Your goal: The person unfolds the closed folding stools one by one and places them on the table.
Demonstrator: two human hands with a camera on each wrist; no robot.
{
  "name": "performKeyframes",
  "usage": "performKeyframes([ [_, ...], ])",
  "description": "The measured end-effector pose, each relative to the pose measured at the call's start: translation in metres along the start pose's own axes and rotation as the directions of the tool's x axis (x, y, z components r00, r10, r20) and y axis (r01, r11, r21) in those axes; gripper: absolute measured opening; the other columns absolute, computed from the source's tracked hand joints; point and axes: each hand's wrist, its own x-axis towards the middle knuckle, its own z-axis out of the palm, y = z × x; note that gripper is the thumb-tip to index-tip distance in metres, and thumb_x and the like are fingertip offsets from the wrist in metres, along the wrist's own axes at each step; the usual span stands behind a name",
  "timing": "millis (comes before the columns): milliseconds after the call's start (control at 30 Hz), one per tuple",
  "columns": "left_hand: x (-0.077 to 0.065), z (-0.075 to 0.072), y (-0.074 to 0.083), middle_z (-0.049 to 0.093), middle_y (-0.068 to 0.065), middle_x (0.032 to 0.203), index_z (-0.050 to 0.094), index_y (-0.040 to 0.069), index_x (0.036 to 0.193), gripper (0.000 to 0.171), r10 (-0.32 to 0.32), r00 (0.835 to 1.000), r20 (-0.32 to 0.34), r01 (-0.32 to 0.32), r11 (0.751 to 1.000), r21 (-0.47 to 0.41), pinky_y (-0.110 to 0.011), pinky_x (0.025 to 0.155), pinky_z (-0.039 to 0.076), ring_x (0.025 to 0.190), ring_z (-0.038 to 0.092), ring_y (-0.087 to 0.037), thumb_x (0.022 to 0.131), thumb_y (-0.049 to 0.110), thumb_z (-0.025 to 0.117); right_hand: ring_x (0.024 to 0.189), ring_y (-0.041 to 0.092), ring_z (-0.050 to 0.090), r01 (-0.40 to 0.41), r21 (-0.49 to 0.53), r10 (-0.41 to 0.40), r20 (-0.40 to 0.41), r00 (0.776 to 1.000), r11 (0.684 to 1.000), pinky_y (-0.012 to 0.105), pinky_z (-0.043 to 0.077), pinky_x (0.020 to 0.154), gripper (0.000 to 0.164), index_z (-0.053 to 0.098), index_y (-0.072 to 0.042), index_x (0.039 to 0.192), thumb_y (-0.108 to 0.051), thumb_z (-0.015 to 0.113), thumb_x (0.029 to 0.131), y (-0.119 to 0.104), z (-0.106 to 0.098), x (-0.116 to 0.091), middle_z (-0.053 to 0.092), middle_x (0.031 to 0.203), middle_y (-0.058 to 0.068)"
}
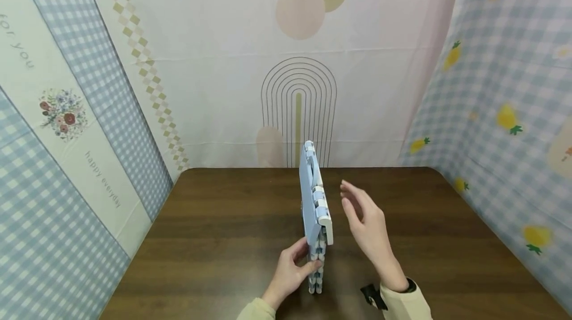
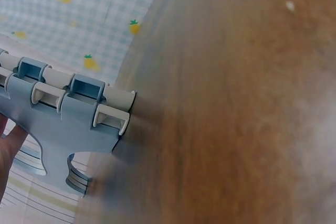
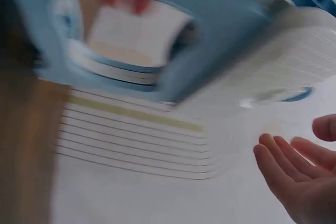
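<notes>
A folding plastic step stool (image 1: pixel 310 206) in light blue and white stands folded flat and upright, edge-on, at the middle of the table. My left hand (image 1: pixel 288 273) grips its near edge, thumb across the hinged side and fingers against the blue face. In the left wrist view the stool's hinged leg panel (image 2: pixel 52 124) shows, with cut-outs along it. To the right of the stool my right hand (image 1: pixel 368 225) is held apart from it, fingers loosely extended and holding nothing. The right wrist view shows the blue panel (image 3: pixel 220 35) blurred above that hand (image 3: pixel 304 177).
The dark wooden table (image 1: pixel 214 240) runs back to a pale printed cloth (image 1: pixel 214 96). Blue checked cloths hang at the left (image 1: pixel 111 87) and right (image 1: pixel 482 101). Near the right sleeve is a black strap (image 1: pixel 373 296).
</notes>
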Motion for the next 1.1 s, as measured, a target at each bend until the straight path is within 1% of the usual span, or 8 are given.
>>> performKeyframes([
  [133, -0.001, 0.001, 0.000, 0.062, -0.017, 0.113, 0.052, -0.001, 0.121, 0.048, 0.005, 1.000, 0.003, -0.005, 1.000, 0.003, -0.024, 0.092, 0.045, 0.104, 0.059, -0.017, 0.078, 0.012, 0.068, 0.103, 0.012, 0.058, -0.139, -0.027, 0.141, 0.118, 0.983, 0.990, 0.022, 0.048, 0.085, 0.028, 0.057, -0.019, 0.118, -0.024, 0.050, 0.091, 0.018, 0.007, -0.028, 0.061, 0.115, -0.003],
  [233, -0.003, -0.001, 0.000, 0.061, -0.017, 0.114, 0.052, 0.000, 0.122, 0.049, 0.008, 1.000, 0.008, -0.008, 1.000, -0.006, -0.024, 0.093, 0.045, 0.105, 0.059, -0.018, 0.077, 0.012, 0.068, 0.101, 0.013, 0.059, -0.245, -0.009, 0.241, 0.213, 0.947, 0.970, 0.028, 0.050, 0.083, 0.025, 0.062, -0.018, 0.112, -0.027, 0.051, 0.091, 0.024, 0.014, -0.048, 0.064, 0.110, -0.003],
  [333, -0.006, -0.002, -0.001, 0.061, -0.016, 0.114, 0.052, 0.001, 0.122, 0.049, 0.015, 1.000, 0.016, -0.014, 1.000, -0.016, -0.024, 0.093, 0.045, 0.105, 0.059, -0.019, 0.077, 0.012, 0.068, 0.100, 0.008, 0.059, -0.331, 0.059, 0.296, 0.321, 0.900, 0.942, 0.024, 0.049, 0.084, 0.025, 0.062, -0.016, 0.111, -0.026, 0.050, 0.091, 0.025, 0.017, -0.063, 0.065, 0.109, 0.000],
  [500, -0.009, -0.006, -0.001, 0.063, -0.015, 0.111, 0.054, 0.004, 0.116, 0.044, 0.009, 1.000, 0.022, -0.008, 0.999, -0.039, -0.026, 0.091, 0.047, 0.102, 0.060, -0.016, 0.076, 0.011, 0.069, 0.107, -0.002, 0.051, -0.410, 0.234, 0.243, 0.519, 0.819, 0.882, 0.017, 0.043, 0.089, 0.033, 0.052, -0.010, 0.122, -0.024, 0.047, 0.093, 0.022, 0.019, -0.076, 0.057, 0.121, 0.011],
  [567, -0.011, -0.008, -0.001, 0.063, -0.015, 0.110, 0.054, 0.005, 0.114, 0.042, 0.000, 1.000, 0.026, 0.001, 0.999, -0.043, -0.026, 0.090, 0.047, 0.101, 0.060, -0.014, 0.076, 0.011, 0.070, 0.107, -0.002, 0.051, -0.421, 0.290, 0.206, 0.557, 0.804, 0.860, 0.016, 0.044, 0.088, 0.037, 0.048, -0.006, 0.125, -0.022, 0.048, 0.092, 0.021, 0.020, -0.078, 0.055, 0.122, 0.017],
  [800, -0.013, -0.010, 0.001, 0.064, -0.014, 0.109, 0.055, 0.007, 0.112, 0.039, 0.027, 1.000, 0.013, -0.027, 1.000, -0.011, -0.029, 0.088, 0.049, 0.100, 0.060, -0.013, 0.076, 0.015, 0.070, 0.104, 0.009, 0.057, -0.465, 0.355, 0.206, 0.570, 0.795, 0.811, 0.020, 0.047, 0.085, 0.043, 0.047, -0.006, 0.125, -0.020, 0.058, 0.087, 0.020, 0.032, -0.080, 0.056, 0.120, 0.019],
  [1033, -0.015, -0.010, 0.003, 0.065, -0.008, 0.109, 0.058, 0.012, 0.114, 0.041, 0.025, 1.000, -0.018, -0.024, 0.999, 0.040, -0.031, 0.088, 0.050, 0.099, 0.061, -0.015, 0.076, 0.021, 0.070, 0.098, 0.006, 0.059, -0.451, 0.377, 0.248, 0.477, 0.843, 0.809, 0.020, 0.048, 0.084, 0.038, 0.053, -0.007, 0.117, -0.016, 0.064, 0.082, 0.017, 0.041, -0.083, 0.060, 0.112, 0.015],
  [1100, -0.015, -0.010, 0.004, 0.065, -0.009, 0.109, 0.058, 0.011, 0.114, 0.041, 0.042, 0.999, -0.013, -0.041, 0.997, 0.059, -0.031, 0.087, 0.050, 0.099, 0.062, -0.018, 0.076, 0.020, 0.070, 0.099, 0.008, 0.060, -0.466, 0.375, 0.281, 0.452, 0.847, 0.801, 0.020, 0.048, 0.085, 0.037, 0.054, -0.006, 0.115, -0.015, 0.065, 0.080, 0.016, 0.042, -0.084, 0.061, 0.112, 0.015],
])
